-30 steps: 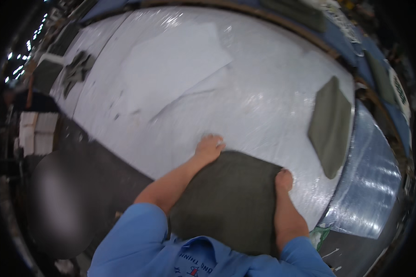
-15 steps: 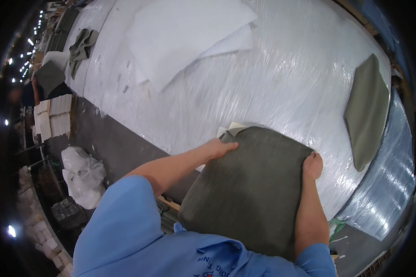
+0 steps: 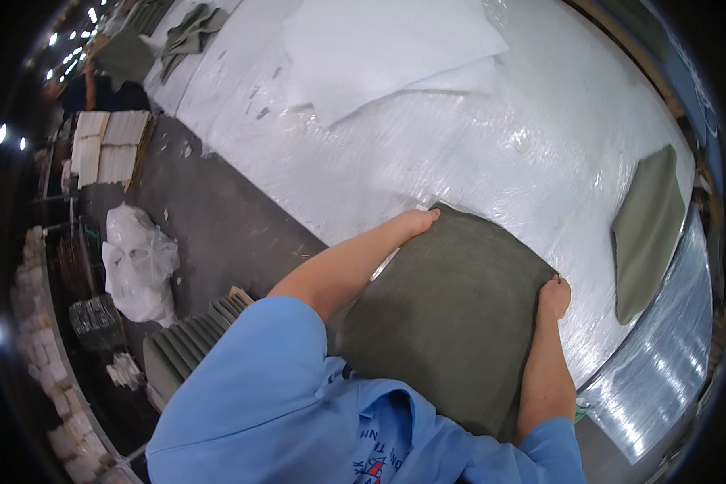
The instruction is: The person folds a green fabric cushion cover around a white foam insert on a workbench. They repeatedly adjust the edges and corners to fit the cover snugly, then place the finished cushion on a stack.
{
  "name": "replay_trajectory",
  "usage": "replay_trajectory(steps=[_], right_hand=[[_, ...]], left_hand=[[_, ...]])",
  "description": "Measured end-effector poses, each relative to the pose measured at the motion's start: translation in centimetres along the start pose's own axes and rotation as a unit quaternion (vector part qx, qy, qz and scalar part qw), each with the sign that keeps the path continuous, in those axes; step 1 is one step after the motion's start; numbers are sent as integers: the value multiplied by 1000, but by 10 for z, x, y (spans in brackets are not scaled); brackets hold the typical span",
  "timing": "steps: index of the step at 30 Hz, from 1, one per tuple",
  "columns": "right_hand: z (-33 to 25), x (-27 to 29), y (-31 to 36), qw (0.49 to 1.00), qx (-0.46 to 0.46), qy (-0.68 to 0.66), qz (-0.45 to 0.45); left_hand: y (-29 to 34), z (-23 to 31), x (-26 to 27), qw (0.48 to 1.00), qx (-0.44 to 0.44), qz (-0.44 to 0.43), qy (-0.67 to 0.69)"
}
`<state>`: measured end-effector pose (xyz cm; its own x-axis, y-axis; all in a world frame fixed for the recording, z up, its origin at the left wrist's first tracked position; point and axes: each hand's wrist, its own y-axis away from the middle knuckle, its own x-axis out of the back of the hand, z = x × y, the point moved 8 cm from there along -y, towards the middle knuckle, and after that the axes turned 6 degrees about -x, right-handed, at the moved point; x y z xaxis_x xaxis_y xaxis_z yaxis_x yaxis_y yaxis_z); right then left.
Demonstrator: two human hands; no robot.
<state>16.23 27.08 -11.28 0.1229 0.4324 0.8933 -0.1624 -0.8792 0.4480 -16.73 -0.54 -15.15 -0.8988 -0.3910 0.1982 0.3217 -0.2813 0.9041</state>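
Observation:
A grey-green fabric-covered panel [image 3: 444, 323] lies between my forearms, its near end close to my body and its far edge over the plastic-wrapped table [image 3: 355, 173]. My left hand [image 3: 421, 220] is closed on its far left corner, thumb on top. At the far right corner my right hand [image 3: 554, 298] grips the edge with curled fingers. A thin pale edge shows beside the left hand; what lies under the fabric is hidden. To the right, a loose grey-green fabric piece [image 3: 647, 234] rests on the table, apart from my right hand.
White padding sheets [image 3: 387, 56] lie on the far part of the table, with crumpled grey-green fabric [image 3: 189, 36] at far left. On the left are stacked grey-green panels [image 3: 187, 339], a white plastic bag [image 3: 139, 262], a pile of pale boards [image 3: 109, 147] and another person [image 3: 105, 93].
My left hand has moved to the panel's far left corner. The pale pieces sticking out there are now mostly covered by the fabric. My view has shifted, showing more stacked panels on the left.

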Motion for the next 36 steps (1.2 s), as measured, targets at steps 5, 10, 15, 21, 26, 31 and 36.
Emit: replay_trajectory(steps=[5, 10, 15, 21, 26, 31, 36], right_hand=[[8, 0, -5, 996, 84, 10, -22], [-7, 55, 39, 936, 353, -2, -14], [107, 86, 57, 953, 10, 50, -299], [167, 75, 145, 788, -116, -228, -560], [137, 64, 146, 848, -125, -182, -482], [132, 49, 120, 857, -130, -178, -467], [122, 30, 90, 884, -139, -161, -416]], left_hand=[[92, -38, -8, 934, -69, -107, 333], [266, -35, 22, 853, -212, -97, 468], [303, -36, 28, 841, -486, 31, 236], [277, -9, 31, 844, -520, 15, 132], [230, -2, 16, 903, -403, -101, 106], [182, 14, 1, 895, -385, -197, 110], [133, 27, -4, 907, -347, -195, 137]])
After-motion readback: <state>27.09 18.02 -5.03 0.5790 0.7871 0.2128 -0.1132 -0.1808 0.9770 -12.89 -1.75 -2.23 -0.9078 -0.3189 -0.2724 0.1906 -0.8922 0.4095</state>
